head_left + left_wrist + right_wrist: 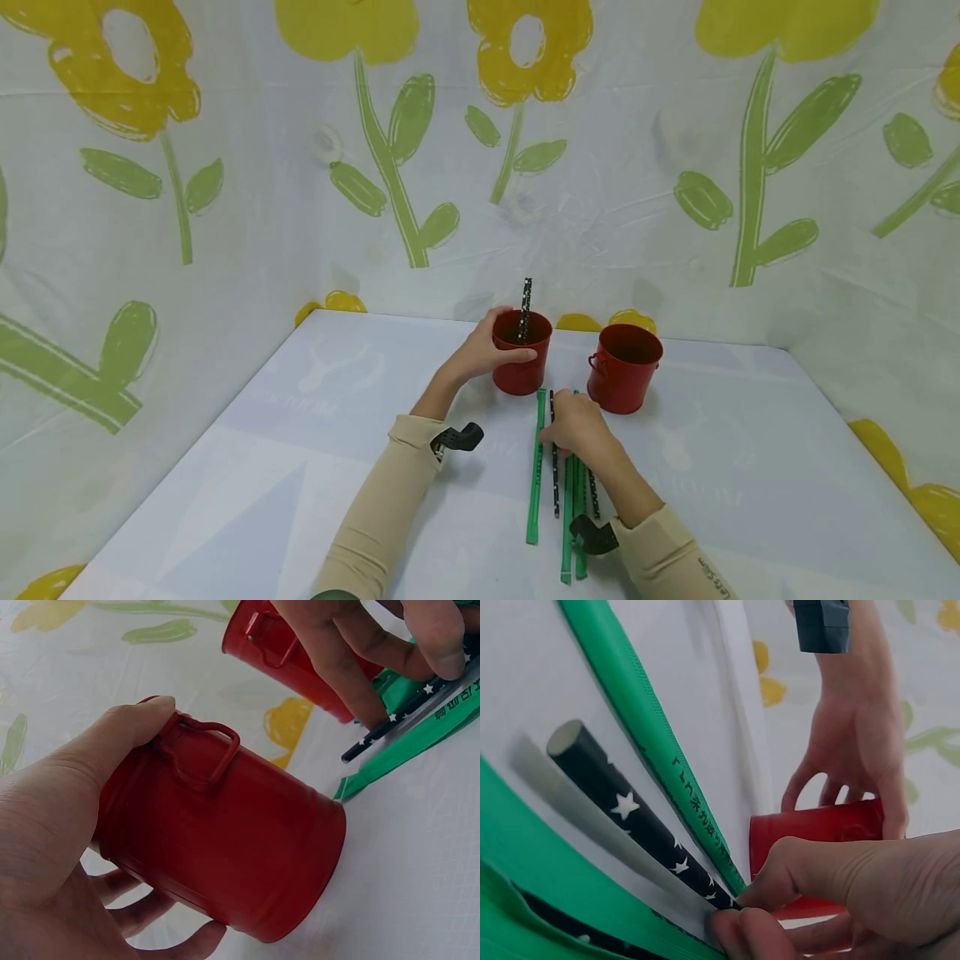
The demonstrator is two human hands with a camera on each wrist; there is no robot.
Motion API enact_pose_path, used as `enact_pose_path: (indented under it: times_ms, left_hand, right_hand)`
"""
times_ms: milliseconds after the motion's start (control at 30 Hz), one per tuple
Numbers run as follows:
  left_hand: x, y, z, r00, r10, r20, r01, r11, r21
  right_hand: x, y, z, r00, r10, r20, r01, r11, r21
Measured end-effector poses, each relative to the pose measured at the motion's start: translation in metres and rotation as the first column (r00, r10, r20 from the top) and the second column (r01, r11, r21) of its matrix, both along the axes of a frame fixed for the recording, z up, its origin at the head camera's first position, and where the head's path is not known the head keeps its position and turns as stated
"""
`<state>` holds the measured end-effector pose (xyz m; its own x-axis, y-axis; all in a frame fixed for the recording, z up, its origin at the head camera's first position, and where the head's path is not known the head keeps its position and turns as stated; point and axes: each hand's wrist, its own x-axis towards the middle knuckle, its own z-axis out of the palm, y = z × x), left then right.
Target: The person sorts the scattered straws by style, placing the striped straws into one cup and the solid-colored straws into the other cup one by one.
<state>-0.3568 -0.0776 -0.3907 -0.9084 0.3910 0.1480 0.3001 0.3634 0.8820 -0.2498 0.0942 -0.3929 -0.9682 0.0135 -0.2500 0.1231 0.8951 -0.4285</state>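
My left hand (477, 350) curls round the left red bucket (225, 832), thumb near its rim and fingers along the far side. A black straw with white specks (527, 293) stands upright inside that bucket. My right hand (583, 427) pinches a black straw with white stars (622, 799) between thumb and fingers near one end; the straw lies along the table. Beside it, a green-wrapped straw (536, 487) lies to the left. More green-wrapped straws (567, 533) and another black straw (593, 496) lie partly under the right hand and wrist.
A second red bucket (624, 379) with a side handle stands right of the first, just beyond my right hand. The pale table (262, 467) meets a flower-printed sheet (637, 208) at the back and sides.
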Motion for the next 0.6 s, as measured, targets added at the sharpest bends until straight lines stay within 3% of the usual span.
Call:
enact_pose_path:
  times_ms: [600]
  left_hand:
    - [-0.003,0.001,-0.002,1.000,-0.002,0.004,0.002,1.000,0.005]
  right_hand:
    - [-0.009,0.013,0.005,0.999,-0.017,0.035,0.019,0.998,-0.066]
